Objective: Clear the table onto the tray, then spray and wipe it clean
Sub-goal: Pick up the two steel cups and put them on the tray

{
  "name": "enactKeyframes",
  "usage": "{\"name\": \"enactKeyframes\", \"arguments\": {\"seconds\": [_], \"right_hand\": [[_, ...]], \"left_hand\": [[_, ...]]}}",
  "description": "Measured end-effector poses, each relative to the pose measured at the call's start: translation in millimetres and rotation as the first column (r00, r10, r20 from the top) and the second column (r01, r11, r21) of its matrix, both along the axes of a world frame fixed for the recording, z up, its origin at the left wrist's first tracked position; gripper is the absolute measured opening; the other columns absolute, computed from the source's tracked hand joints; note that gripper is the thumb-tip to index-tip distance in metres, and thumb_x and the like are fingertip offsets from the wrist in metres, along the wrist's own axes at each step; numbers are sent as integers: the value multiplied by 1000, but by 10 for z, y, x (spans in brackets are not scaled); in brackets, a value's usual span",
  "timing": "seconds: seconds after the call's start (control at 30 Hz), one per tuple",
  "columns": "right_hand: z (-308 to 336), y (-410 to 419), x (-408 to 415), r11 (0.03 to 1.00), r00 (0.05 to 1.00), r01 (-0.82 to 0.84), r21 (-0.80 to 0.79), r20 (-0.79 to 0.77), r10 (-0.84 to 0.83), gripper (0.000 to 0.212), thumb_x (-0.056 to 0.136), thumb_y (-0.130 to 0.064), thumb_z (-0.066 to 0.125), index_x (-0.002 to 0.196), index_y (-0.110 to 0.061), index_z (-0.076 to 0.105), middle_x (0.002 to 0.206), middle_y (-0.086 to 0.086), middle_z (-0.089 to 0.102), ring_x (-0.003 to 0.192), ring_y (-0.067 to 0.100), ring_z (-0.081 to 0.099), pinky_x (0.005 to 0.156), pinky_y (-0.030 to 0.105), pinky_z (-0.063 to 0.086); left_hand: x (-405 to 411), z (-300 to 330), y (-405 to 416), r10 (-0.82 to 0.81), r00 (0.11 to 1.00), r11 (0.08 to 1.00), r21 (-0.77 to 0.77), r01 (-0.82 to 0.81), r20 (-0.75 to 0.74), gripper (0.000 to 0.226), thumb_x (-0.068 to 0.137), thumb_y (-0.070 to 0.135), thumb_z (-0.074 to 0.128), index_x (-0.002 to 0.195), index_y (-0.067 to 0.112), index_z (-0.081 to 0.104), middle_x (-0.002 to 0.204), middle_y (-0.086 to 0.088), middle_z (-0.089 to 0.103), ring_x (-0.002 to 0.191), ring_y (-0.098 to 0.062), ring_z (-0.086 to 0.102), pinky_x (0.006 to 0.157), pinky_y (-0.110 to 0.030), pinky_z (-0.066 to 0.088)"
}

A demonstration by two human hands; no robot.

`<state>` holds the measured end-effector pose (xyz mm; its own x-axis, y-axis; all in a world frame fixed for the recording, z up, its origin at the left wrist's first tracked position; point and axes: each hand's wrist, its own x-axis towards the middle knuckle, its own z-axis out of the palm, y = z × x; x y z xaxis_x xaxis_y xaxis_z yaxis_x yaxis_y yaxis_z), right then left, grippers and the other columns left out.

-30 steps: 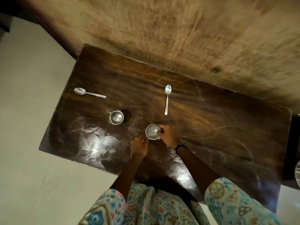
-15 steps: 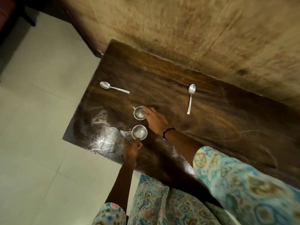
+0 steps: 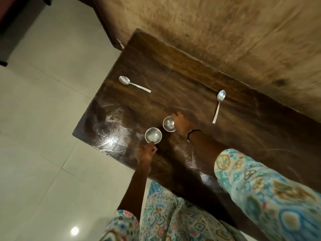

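Two small steel cups stand close together on the dark wooden table [image 3: 191, 87]. My left hand [image 3: 146, 153] pinches the near rim of the nearer cup [image 3: 153, 135]. My right hand [image 3: 182, 123] grips the right side of the farther cup [image 3: 168, 124], fingers curled round it. One steel spoon [image 3: 134, 84] lies near the table's far left corner, bowl pointing left. A second spoon [image 3: 218, 105] lies to the right, bowl pointing away from me. No tray, spray bottle or cloth is in view.
A rough tan wall [image 3: 225, 32] runs along the table's far side. Pale floor tiles [image 3: 43, 119] lie to the left, with dark furniture [image 3: 10, 23] at the top left. Smears and a bright reflection [image 3: 111, 141] mark the table's near left corner.
My left hand took the first cup and carried it left. My right hand let go of that cup, reached to the second cup and now grips it. The view shifted left.
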<state>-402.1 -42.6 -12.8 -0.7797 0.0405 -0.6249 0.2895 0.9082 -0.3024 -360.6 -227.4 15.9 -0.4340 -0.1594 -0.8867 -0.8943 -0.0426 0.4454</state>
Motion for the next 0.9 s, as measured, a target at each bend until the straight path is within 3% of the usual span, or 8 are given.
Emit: {"name": "enactKeyframes", "arguments": {"seconds": [0.1, 0.17, 0.27, 0.37, 0.47, 0.63, 0.77, 0.9], "right_hand": [[-101, 40, 386, 964, 963, 265, 16, 37, -266, 27, 92, -5, 45, 118, -3, 54, 116, 25, 61, 105, 41, 60, 86, 45, 47], [-200, 18, 680, 869, 867, 489, -77, 150, -475, 19, 92, -7, 48, 106, 0, 59, 104, 26, 65, 95, 40, 62, 84, 45, 47], [-150, -127, 1040, 533, 556, 827, -181, 406, -725, 23, 96, -6, 46, 74, -6, 52, 62, 16, 58, 53, 20, 57, 54, 33, 52], [-13, -237, 1328, 210, 253, 967, -142, 572, -780, 32, 99, -15, 43, 68, -8, 51, 40, -1, 57, 33, 3, 47, 30, 11, 34], [142, -226, 1563, -128, 4, 978, -167, 621, -784, 35, 99, -16, 43, 65, -8, 49, 36, -1, 57, 23, 1, 41, 27, 8, 22], [530, -85, 1885, -513, -213, 817, -262, 690, -692, 24, 98, -17, 48, 76, -7, 54, 55, 8, 65, 26, 0, 44, 30, 8, 33], [830, 111, 2225, -595, -272, 719, -359, 643, -716, 27, 96, -15, 50, 73, -5, 57, 64, 11, 63, 29, 0, 48, 33, 7, 37], [1100, 268, 2746, -604, -295, 641, -473, 574, -764, 26, 95, -13, 52, 75, -1, 63, 62, 10, 65, 36, 2, 55, 39, 9, 42]], "left_hand": [[17, 9, 87, -8, 1000, 1000, 25, 8, 15, 13, 87, 4, 60, 76, -2, 58, 70, -10, 56, 68, -15, 58, 56, -13, 56], [31, -9, 141, -53, 998, 998, 31, 52, 40, 17, 88, 5, 59, 72, 0, 57, 70, -10, 56, 68, -15, 58, 57, -13, 55], [79, -17, 197, -123, 989, 992, 27, 121, 77, 16, 88, 6, 60, 72, 2, 59, 70, -8, 58, 67, -12, 57, 55, -11, 53], [153, -22, 251, -260, 959, 964, -18, 263, 115, 20, 86, 13, 62, 67, 7, 61, 51, 4, 65, 69, -12, 58, 72, -21, 54], [260, 102, 401, -354, 931, 932, -48, 359, 85, 24, 85, 16, 63, 61, 11, 62, 42, 9, 63, 69, -15, 61, 82, -31, 51], [573, 375, 729, -382, 924, 924, -16, 382, -22, 21, 89, 10, 59, 68, 9, 61, 58, -2, 63, 47, -3, 60, 53, -17, 51], [925, 555, 970, -479, 877, 878, -27, 478, -35, 27, 86, 14, 61, 59, 10, 62, 42, 4, 63, 57, -14, 58, 69, -31, 51], [1377, 791, 1251, -531, 844, 847, -14, 531, -80, 19, 86, 15, 60, 68, 13, 63, 37, 9, 60, 38, -1, 57, 52, -19, 48]]}}
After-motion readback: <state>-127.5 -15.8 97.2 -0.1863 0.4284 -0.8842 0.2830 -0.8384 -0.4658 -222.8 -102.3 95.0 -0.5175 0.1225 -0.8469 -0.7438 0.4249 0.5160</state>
